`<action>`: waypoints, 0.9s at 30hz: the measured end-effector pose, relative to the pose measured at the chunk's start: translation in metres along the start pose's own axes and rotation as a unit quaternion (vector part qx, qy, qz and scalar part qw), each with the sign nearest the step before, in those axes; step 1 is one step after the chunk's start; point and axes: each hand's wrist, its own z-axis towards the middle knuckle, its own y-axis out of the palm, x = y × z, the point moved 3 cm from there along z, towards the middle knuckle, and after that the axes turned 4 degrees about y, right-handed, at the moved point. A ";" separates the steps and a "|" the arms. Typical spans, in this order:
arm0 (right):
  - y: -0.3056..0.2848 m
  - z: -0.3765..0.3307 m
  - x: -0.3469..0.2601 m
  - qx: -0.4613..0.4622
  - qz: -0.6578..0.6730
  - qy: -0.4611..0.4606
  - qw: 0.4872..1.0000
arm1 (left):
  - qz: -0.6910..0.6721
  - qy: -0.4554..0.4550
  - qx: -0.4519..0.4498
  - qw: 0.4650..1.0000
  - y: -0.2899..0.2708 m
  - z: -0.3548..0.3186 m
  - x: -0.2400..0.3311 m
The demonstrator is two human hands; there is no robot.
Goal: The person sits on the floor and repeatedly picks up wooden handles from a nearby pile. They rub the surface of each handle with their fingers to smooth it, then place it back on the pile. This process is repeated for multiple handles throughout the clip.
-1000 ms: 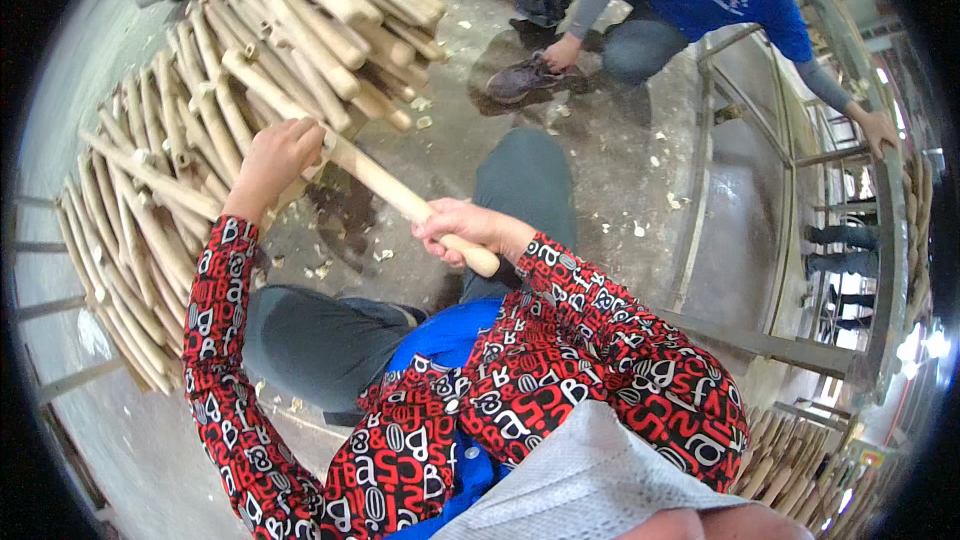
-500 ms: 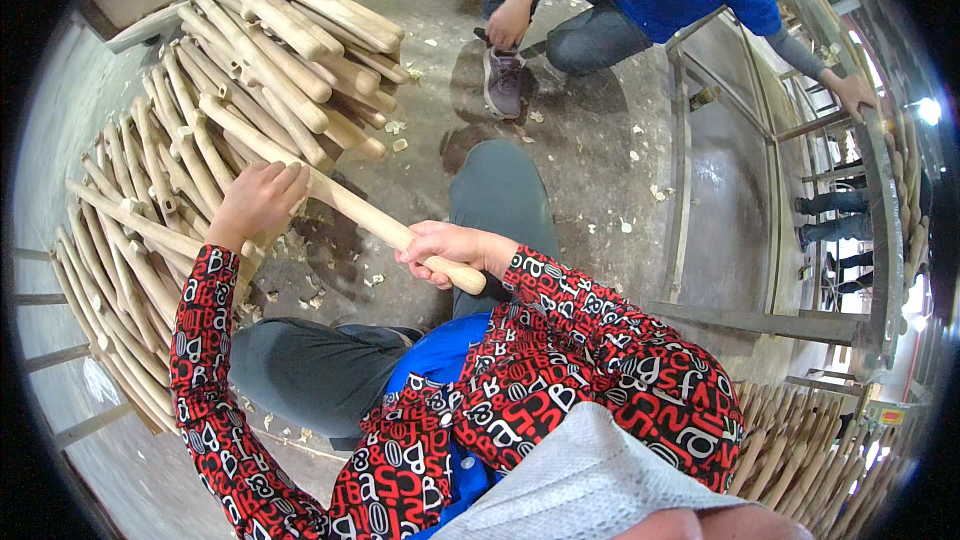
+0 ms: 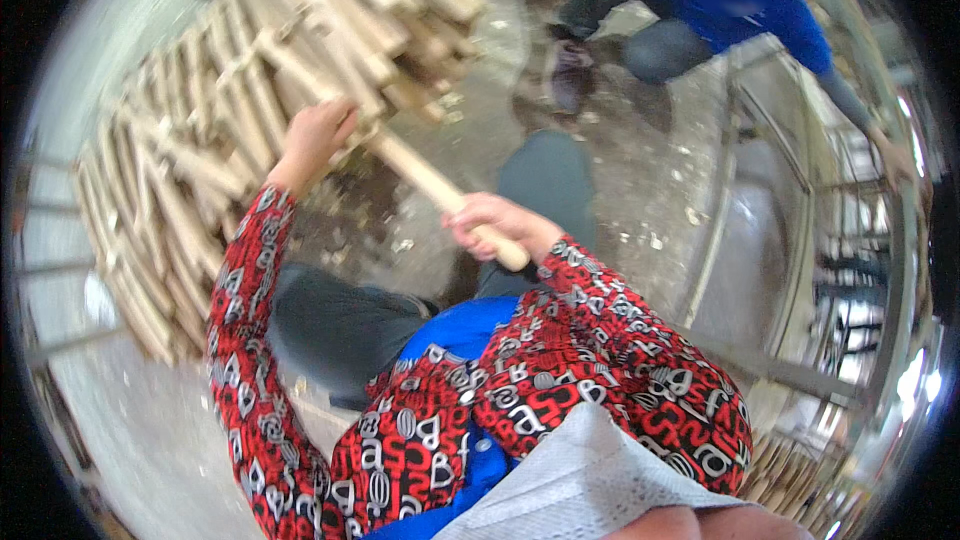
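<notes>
A pale, smooth wooden pole (image 3: 420, 172) slants across in front of me, its rounded near end by my waist and its far part over a big pile of similar wooden pieces (image 3: 235, 90). My right hand (image 3: 500, 224) is wrapped round it close to the rounded end. Further up, beside the pile, my left hand (image 3: 318, 138) has its fingers curled over the same pole. Blur hides how those fingertips sit, and where the pole's far end lies among the pile is hard to make out.
Across from me a person in a blue shirt (image 3: 745, 10) sits low, one arm stretched to a metal frame (image 3: 893, 270). My knee (image 3: 545, 180) rises ahead. Wood shavings lie on the concrete floor (image 3: 640, 190). More wooden sticks (image 3: 785, 470) stand at lower right.
The view has shifted, so the surroundings sit further right in it. Both hands still hold the pole, and the left hand is a little further up and away from my body.
</notes>
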 end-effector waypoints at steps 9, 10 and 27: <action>-0.003 0.010 0.003 0.017 -0.034 -0.023 0.999 | -0.526 -0.339 0.285 0.726 0.034 -0.056 -0.041; -0.001 0.011 0.003 0.016 -0.038 -0.018 0.999 | -0.528 -0.324 0.285 0.731 0.030 -0.056 -0.041; 0.003 0.036 0.019 0.211 -0.376 -0.100 0.897 | -0.165 -0.345 -0.028 0.924 0.030 -0.064 0.005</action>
